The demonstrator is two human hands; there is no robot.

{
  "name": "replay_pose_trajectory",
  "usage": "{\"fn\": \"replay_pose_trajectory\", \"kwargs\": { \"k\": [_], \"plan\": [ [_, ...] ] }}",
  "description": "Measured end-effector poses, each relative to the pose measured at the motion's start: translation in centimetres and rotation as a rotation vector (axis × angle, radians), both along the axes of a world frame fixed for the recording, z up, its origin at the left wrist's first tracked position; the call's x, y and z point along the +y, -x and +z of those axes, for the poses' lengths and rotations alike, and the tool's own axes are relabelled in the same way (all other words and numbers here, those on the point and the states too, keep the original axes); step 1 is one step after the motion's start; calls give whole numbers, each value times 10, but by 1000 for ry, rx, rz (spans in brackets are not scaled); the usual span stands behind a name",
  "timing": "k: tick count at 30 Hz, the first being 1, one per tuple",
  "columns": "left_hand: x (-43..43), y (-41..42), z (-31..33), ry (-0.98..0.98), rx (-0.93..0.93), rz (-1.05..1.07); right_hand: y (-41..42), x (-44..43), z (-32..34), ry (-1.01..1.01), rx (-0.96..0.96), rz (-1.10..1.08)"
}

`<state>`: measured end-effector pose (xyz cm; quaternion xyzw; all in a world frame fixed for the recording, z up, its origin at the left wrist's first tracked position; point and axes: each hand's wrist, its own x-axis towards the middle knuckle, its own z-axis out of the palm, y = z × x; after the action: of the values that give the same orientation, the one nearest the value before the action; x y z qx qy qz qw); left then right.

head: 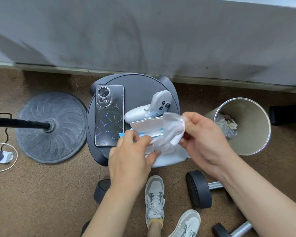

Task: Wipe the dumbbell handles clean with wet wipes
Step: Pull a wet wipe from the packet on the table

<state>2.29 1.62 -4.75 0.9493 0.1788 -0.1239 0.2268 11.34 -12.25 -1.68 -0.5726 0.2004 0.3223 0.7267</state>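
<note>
Brown floor [50, 194], grey stool [140, 86], wipes pack [171, 157] at stool's near edge w/ lid [147, 124] up, L hand [130, 156] grips pack, R hand [205, 142] pinches wipe [173, 132] above it, dumbbell [198, 189] on floor by shoes [155, 194].

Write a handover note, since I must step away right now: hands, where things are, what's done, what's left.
Left hand holds the wipe pack on the stool, with the pack's lid open.
Right hand pinches a wet wipe above the pack.
One dumbbell lies on the floor by the right forearm, a second dumbbell at the bottom right edge.
Done: wipe in hand.
Left: wipe both handles.
</note>
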Motion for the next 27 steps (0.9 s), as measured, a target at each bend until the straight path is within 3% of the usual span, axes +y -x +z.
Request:
{"fn": "replay_pose_trajectory", "kwargs": {
  "k": [3, 7, 8, 11, 14, 17, 21, 25, 27],
  "plan": [
    [-4, -5, 3, 22, 53, 21, -8, -20, 8, -25, -12, 48],
    [3, -1, 11, 145, -67, 78, -3, -48, 9, 387, -227, 328],
    [6, 0, 13, 162, -100, 97, 0, -53, 8, 422, -216, 261],
    [7, -1, 15, 163, -201, 41, 6, -64, 7, 252, 40, -79],
    [2, -6, 7, 4, -193, -245, 13, -69, 7, 250, 188, -110],
    [-1, -8, 7, -72, -198, -382, 23, -73, 9, 247, 142, 45],
    [2, -16, 30, -115, -415, -148, 29, -80, 21, 361, -8, 156],
    [3, -19, 22, -106, -400, -243, 37, -75, 37, 547, -206, 35],
    [2, -10, 12, -46, -344, -317, 41, -72, 40, 506, -151, -94]
  ]
}}
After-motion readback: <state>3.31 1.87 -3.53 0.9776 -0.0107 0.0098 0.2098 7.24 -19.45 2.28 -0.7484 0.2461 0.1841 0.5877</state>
